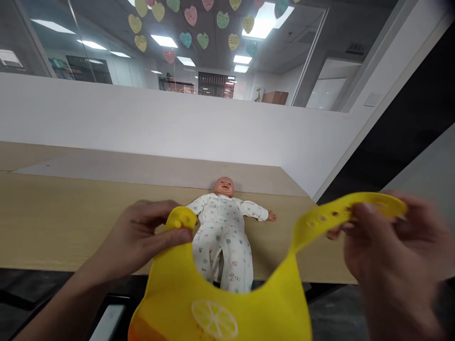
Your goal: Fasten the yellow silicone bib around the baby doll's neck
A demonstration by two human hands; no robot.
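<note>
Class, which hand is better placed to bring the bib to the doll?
Left, probably: the left hand pinches a strap of the bib beside the doll; the right hand holds the holed strap farther out.

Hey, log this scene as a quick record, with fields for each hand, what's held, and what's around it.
Left hand: pinches the rounded top end of the yellow silicone bib
Right hand: grips the bib's holed strap
Bib print: lemon slice
Nearby: baby doll lying on its back, arms spread, in a white patterned sleepsuit
Surface: light wooden table
Behind: white wall, with paper hearts above it
</note>
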